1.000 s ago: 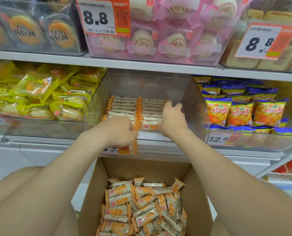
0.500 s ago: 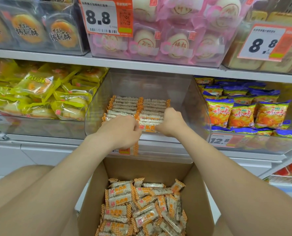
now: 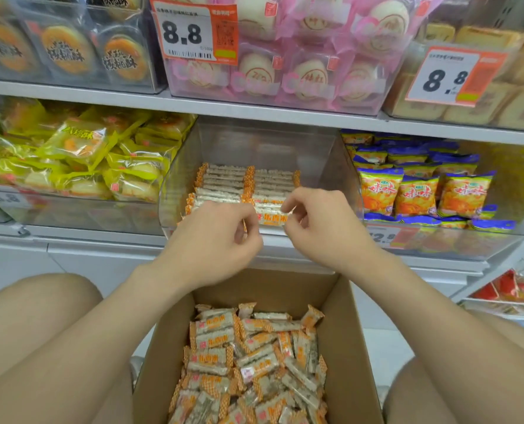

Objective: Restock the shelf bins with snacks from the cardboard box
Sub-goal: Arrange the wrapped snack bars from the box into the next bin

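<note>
Head view, one frame.

Shelf: I see its board running across above both hands.

Box: open, below and nearer than the hands, between the two forearms. It holds snacks lying loose in a heap.

Bin: clear, straight ahead of the hands and under the board. Both hands are at its front lip.

Yellow packs: in the bin out to the left of the left hand. Orange bags: in the bin out to the right of the right hand.

Left hand: fingers curled in, thumb and forefinger closed on the left end of one packet.

Right hand: fingers curled, thumb and forefinger pinching the right end of that packet. The hands are near each other and not touching.

Rows: two neat files of packets on edge on the bin floor, just beyond the fingertips.

Packet: crosswise at the bin front, spanning between the two hands, with its orange print facing me. I cannot tell if it touches the rows.
</note>
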{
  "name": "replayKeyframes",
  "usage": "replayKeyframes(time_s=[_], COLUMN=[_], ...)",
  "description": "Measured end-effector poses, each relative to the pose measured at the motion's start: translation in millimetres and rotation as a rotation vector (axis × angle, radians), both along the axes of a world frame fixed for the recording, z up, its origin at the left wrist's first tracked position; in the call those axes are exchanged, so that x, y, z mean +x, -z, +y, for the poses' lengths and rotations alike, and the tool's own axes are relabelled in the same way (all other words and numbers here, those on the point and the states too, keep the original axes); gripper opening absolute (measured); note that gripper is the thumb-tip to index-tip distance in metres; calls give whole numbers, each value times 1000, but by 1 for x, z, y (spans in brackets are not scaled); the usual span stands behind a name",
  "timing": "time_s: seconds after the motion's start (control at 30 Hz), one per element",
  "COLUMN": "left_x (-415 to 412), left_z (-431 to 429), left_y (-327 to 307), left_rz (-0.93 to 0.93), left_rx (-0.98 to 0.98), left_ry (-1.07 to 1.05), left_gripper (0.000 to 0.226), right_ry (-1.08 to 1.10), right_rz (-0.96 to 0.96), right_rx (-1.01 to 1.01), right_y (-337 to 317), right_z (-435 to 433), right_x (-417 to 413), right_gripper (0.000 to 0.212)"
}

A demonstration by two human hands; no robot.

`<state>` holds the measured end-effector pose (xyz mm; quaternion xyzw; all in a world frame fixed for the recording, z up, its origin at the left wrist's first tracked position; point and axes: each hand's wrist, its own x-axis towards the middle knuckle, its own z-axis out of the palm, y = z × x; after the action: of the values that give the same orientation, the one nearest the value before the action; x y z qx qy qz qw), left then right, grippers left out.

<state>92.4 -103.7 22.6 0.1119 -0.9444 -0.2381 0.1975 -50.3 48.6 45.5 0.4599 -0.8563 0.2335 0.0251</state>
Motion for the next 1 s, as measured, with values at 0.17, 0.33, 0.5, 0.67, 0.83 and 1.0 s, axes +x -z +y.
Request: replayKeyframes(time_s=[0.17, 0.33, 0.5, 0.67, 0.83, 1.0], left_x=[27, 18, 2, 25, 54, 71], left_z=[24, 41, 43, 59, 48, 37], left_y=[35, 86, 139, 207, 243, 266], left_rz=[-691, -1104, -1059, -1256, -1507, -1519], left_rx=[-122, -261, -125, -87, 24, 49], left_ry=[252, 300, 239, 254, 278, 240], left_gripper=[14, 29, 17, 12, 35, 50], right_ry=[-256, -293, -275, -240, -250, -215], right_rz=[-96, -158, -183, -339, -470, -503], right_rx=[439, 785, 910, 958, 1197, 1310], right_y=[8, 92, 165, 225, 255, 286], right_z=[36, 57, 65, 67, 72, 82], right_x=[46, 57, 57, 65, 81, 85], right_gripper=[25, 26, 24, 21, 41, 43])
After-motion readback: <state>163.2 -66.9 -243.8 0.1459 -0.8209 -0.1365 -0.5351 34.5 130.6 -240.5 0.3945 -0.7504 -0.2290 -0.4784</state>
